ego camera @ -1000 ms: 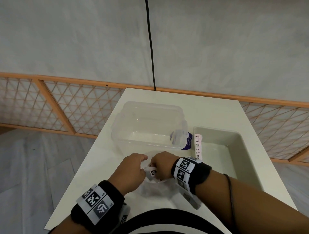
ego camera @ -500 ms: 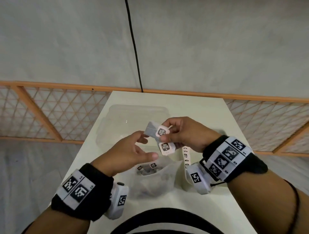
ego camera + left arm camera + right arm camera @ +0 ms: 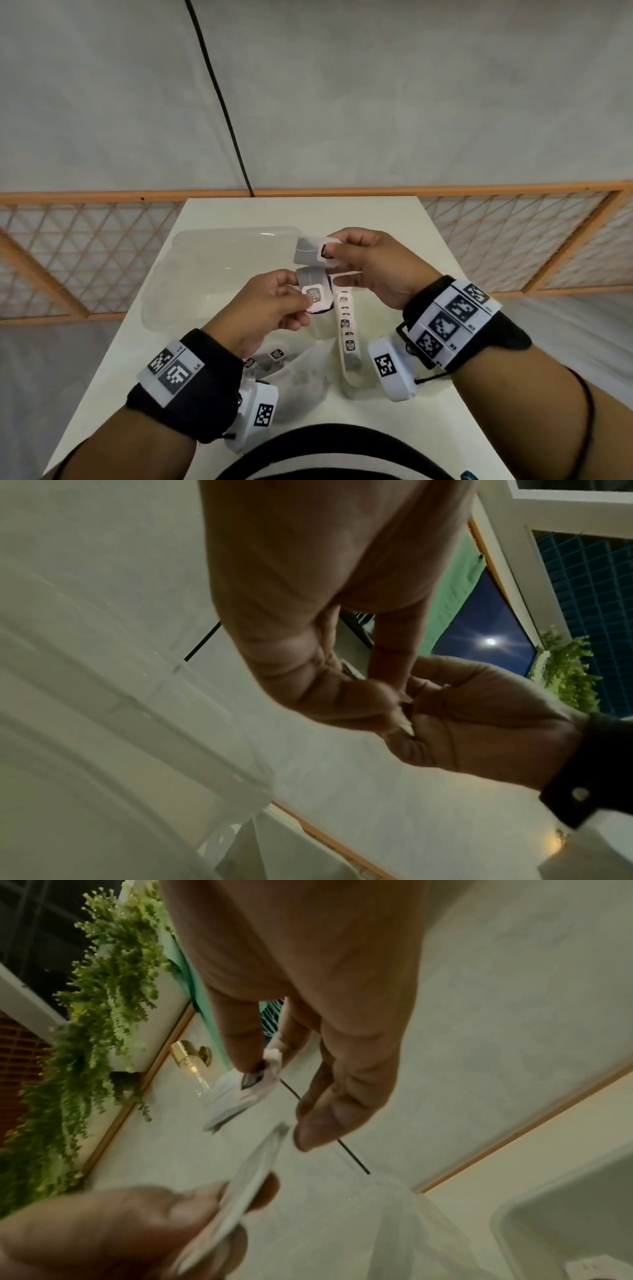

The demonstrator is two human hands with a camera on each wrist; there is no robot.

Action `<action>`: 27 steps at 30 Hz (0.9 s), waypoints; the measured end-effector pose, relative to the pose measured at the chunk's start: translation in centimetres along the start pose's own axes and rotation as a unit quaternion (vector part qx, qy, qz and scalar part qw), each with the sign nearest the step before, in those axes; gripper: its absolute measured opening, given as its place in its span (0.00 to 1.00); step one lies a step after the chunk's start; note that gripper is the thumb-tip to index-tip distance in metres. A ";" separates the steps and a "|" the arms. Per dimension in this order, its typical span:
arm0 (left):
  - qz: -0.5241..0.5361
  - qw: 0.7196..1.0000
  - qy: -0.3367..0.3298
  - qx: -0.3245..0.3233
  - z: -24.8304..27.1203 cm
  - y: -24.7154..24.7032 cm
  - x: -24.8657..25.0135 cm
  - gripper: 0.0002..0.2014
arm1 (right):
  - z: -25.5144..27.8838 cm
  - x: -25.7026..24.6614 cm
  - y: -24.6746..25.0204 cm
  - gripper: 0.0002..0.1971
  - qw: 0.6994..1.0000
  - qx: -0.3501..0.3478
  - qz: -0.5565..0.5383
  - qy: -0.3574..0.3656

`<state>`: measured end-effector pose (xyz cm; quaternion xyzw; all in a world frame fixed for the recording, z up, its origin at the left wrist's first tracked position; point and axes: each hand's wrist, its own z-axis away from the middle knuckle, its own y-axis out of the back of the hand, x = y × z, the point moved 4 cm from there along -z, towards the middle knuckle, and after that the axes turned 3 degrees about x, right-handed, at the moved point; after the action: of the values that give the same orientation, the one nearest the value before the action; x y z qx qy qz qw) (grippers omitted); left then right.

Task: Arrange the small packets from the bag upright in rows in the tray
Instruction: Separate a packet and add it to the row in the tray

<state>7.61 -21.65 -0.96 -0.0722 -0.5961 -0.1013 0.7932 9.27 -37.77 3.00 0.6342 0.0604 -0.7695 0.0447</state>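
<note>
At the near edge of the white table (image 3: 428, 219) lies a crumpled clear plastic bag (image 3: 301, 380) with a few small white packets (image 3: 276, 354) inside. Just right of it, a row of packets (image 3: 347, 337) stands against the near-left wall of the pale rectangular tray (image 3: 376, 315). Above the bag, the left hand (image 3: 267, 308) pinches one grey-and-white packet (image 3: 313, 291) between thumb and fingers. Slightly farther, the right hand (image 3: 373, 267) pinches a second packet (image 3: 315, 251). Beyond them sits a clear plastic tub (image 3: 205, 267).
</note>
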 end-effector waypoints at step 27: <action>-0.317 0.933 -0.091 0.148 -1.3 1.6 -0.1 0.09 | -5.4 11.3 3.4 0.06 0.764 -0.231 0.571 -0.194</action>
<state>9.16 -20.40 -1.43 0.2292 -0.6661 -0.2510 0.6639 12.86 -40.21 -9.26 0.3591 -0.1469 -0.6715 0.6313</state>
